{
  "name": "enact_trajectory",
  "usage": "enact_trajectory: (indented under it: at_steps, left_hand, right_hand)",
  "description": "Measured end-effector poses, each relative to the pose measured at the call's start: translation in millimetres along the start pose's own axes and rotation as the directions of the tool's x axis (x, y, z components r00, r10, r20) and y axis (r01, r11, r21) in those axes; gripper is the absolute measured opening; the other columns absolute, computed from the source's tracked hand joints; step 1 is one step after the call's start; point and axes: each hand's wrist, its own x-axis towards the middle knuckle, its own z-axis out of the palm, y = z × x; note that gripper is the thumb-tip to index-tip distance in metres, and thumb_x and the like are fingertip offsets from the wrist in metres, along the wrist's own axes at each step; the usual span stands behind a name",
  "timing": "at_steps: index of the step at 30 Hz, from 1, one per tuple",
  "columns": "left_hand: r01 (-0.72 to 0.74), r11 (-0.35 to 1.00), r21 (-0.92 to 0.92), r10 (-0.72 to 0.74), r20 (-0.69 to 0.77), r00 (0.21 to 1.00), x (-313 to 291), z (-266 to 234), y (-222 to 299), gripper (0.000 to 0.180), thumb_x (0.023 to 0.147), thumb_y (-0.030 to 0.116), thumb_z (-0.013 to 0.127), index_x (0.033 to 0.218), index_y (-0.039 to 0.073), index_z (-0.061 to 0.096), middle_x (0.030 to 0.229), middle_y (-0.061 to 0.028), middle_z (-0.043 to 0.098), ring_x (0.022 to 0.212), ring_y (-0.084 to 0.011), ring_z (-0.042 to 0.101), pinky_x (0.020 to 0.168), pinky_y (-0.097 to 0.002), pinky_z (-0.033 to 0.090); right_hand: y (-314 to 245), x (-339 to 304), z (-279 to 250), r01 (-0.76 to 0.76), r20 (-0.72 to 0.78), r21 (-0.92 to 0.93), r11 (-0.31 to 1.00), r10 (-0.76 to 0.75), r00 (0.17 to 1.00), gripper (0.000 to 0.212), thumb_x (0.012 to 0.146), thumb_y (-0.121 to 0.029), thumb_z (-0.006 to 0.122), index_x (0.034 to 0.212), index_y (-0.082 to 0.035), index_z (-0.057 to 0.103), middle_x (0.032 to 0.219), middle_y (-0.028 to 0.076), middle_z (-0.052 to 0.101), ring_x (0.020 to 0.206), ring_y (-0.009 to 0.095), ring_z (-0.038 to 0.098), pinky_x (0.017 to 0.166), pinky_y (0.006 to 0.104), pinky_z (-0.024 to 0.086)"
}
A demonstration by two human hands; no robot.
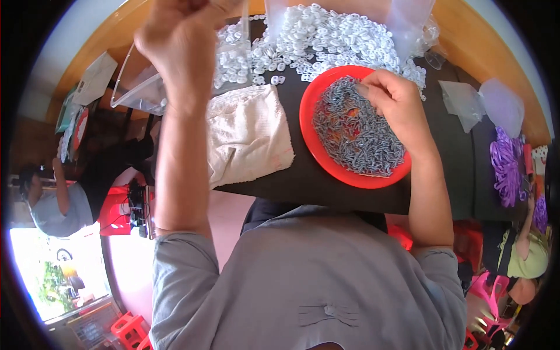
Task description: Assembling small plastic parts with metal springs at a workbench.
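A round red plate [308,127] on the dark table holds a heap of small grey metal screws [367,137]. Over its upper right part is my right hand [396,96], thumb and fingers pinched together at the screws; what lies between the fingertips is hidden. My left hand [181,29] is raised at the top edge, smeared by motion and partly cut off, above a transparent plastic box [140,93]. Beyond the plate spreads a big pile of small white plastic pieces with holes [332,38]. A folded cream cloth [251,131] lies left of the plate.
Transparent plastic bags [501,108] lie at the table's right, near a purple bundle of cord or strips [504,166]. One person [64,201] sits at far left, another [528,251] at far right. Red stools [129,329] stand on the floor at lower left.
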Motion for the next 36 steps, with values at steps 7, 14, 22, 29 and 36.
enact_trajectory:
  at_steps: [7, 14, 22, 29, 36]
  left_hand:
    - [-0.431, 0.832, 0.349, 0.370, 0.229, 0.900, -11.3, -12.9, -14.7, 0.013, 0.074, 0.002, 0.075, 0.085, 0.002, 0.067, 0.072, -0.0035, 0.062, 0.063, -0.0138, 0.058, 0.057, -0.0258, 0.046]
    - [-0.288, 0.756, 0.587, -0.211, 0.636, 0.742, -66.6, 16.4, -78.4, 0.016, 0.080, 0.015, 0.066, 0.089, 0.002, 0.066, 0.092, -0.0139, 0.066, 0.081, -0.0321, 0.066, 0.070, -0.0425, 0.052]
    - [-0.403, 0.461, 0.791, -0.466, 0.602, 0.648, -75.7, 28.8, -110.4, 0.019, 0.083, 0.018, 0.063, 0.093, 0.002, 0.064, 0.101, -0.0166, 0.064, 0.095, -0.0370, 0.063, 0.079, -0.0470, 0.050]
    - [-0.332, 0.596, 0.731, -0.372, 0.618, 0.692, -76.5, 23.3, -123.4, 0.016, 0.080, 0.016, 0.063, 0.091, 0.004, 0.064, 0.099, -0.0162, 0.065, 0.092, -0.0371, 0.062, 0.079, -0.0473, 0.049]
    - [-0.174, 0.722, 0.670, -0.416, 0.620, 0.665, -72.3, 21.7, -115.5, 0.020, 0.076, 0.021, 0.069, 0.085, 0.004, 0.064, 0.087, -0.0157, 0.067, 0.087, -0.0353, 0.063, 0.077, -0.0444, 0.049]
  right_hand:
    - [-17.2, -5.0, -10.5, 0.075, 0.211, -0.469, 0.880, 0.029, 0.977, 0.020, 0.073, -0.015, 0.074, 0.085, -0.003, 0.063, 0.064, 0.011, 0.059, 0.059, 0.024, 0.057, 0.059, 0.0346, 0.043]
    - [-21.9, -13.3, -4.0, 0.244, 0.459, -0.393, 0.887, -0.040, 0.887, 0.033, 0.068, -0.017, 0.076, 0.094, -0.005, 0.063, 0.069, 0.010, 0.062, 0.067, 0.026, 0.062, 0.062, 0.0385, 0.044]
    - [-9.8, -15.5, 11.0, 0.320, 0.496, -0.512, 0.797, -0.030, 0.868, 0.018, 0.070, -0.008, 0.069, 0.085, -0.005, 0.059, 0.079, 0.012, 0.065, 0.079, 0.032, 0.063, 0.068, 0.0446, 0.046]
    - [-0.5, -13.0, 12.0, 0.320, 0.456, -0.503, 0.803, -0.068, 0.888, 0.008, 0.073, -0.004, 0.064, 0.076, -0.003, 0.057, 0.073, 0.012, 0.062, 0.076, 0.033, 0.062, 0.067, 0.0438, 0.046]
    - [8.5, -10.3, 11.0, 0.271, 0.394, -0.500, 0.823, -0.063, 0.917, 0.006, 0.073, -0.002, 0.063, 0.073, -0.001, 0.057, 0.075, 0.013, 0.062, 0.076, 0.033, 0.061, 0.068, 0.0437, 0.046]
